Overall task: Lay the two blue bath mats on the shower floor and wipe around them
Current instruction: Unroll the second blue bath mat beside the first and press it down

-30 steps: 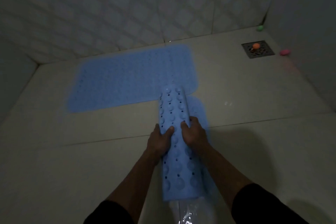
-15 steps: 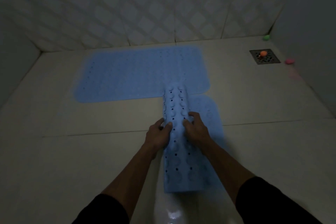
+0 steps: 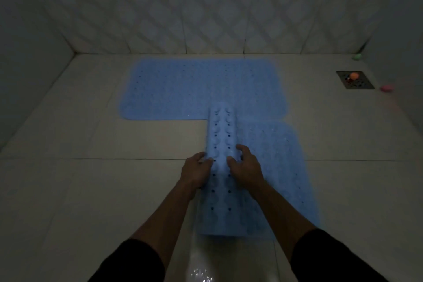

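Note:
One blue bath mat (image 3: 201,89) lies flat on the pale shower floor along the back wall. A second blue mat (image 3: 274,162) lies in front of it, at a right angle. Its right part is flat on the floor and its left part is still a roll (image 3: 220,128) with suction cups showing. My left hand (image 3: 195,170) presses on the left side of the roll and my right hand (image 3: 245,165) on its top right, fingers curled over it.
A square metal floor drain (image 3: 356,80) with an orange ball on it sits at the far right. A pink ball (image 3: 386,88) and a green ball (image 3: 356,57) lie near the right wall. Tiled walls enclose the floor at the back and both sides.
The roll has moved left under my hands, and more of the second mat now lies flat on its right side. The view has tilted up a little.

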Tool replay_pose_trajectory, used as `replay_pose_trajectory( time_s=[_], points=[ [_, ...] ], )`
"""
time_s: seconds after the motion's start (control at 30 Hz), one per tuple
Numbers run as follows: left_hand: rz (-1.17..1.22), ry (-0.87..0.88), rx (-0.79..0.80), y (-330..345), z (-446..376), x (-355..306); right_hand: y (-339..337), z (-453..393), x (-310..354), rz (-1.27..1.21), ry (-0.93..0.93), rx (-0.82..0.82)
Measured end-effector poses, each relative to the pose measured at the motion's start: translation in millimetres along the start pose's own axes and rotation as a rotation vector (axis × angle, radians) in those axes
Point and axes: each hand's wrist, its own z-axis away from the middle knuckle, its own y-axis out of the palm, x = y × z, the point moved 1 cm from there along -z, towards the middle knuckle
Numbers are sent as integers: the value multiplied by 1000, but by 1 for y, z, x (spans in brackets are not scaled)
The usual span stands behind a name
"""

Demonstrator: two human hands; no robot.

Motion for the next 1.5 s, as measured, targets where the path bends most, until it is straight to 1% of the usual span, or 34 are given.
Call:
replay_pose_trajectory(
  time_s=[0.07,0.13,0.27,0.37,0.53,0.6,0.7,0.77,0.83,0.9,0.93,1.03,1.1,1.23,1.3,1.37,1.43,1.5],
  points=[
    [-46,-11,-34,-8,1,5,0,5,7,16,-10,8],
    [-64,-28,-47,-17,3,7,0,9,13,10,-4,51],
    [-71,-5,-56,-27,7,4,8,6,13,44,-5,164],
    [-112,18,-56,-28,8,5,15,2,13,-53,35,251],
    [-136,21,-107,-30,15,9,30,-14,8,-191,0,195],
    [-147,-48,-122,-35,14,13,37,-19,9,-223,-9,214],
    [-149,-146,-75,-45,6,19,47,-26,13,-164,-37,253],
    [-171,-168,-84,-54,-2,19,52,-28,22,-142,-33,283],
    [-190,-128,-139,-61,-9,13,56,-26,33,-195,-19,324],
    [-142,-60,-186,-65,-12,6,60,-28,37,-215,-18,334],
    [-106,-47,-191,-67,-13,3,62,-29,37,-206,-32,309],
    [-28,-32,-136,-75,-21,7,68,-26,42,-170,-99,226],
    [-10,-9,-117,-83,-31,15,77,-29,42,-150,-85,215],
    [17,38,-121,-100,-46,23,92,-32,55,-135,-129,196],
    [40,43,-110,-110,-52,24,106,-36,62,-74,-157,177],
    [114,17,-99,-121,-56,27,119,-34,72,72,-175,193],
    [165,13,-114,-131,-60,32,132,-35,77,15,-142,259],
    [157,25,-133,-139,-64,35,141,-35,82,-67,-171,260]
  ],
)
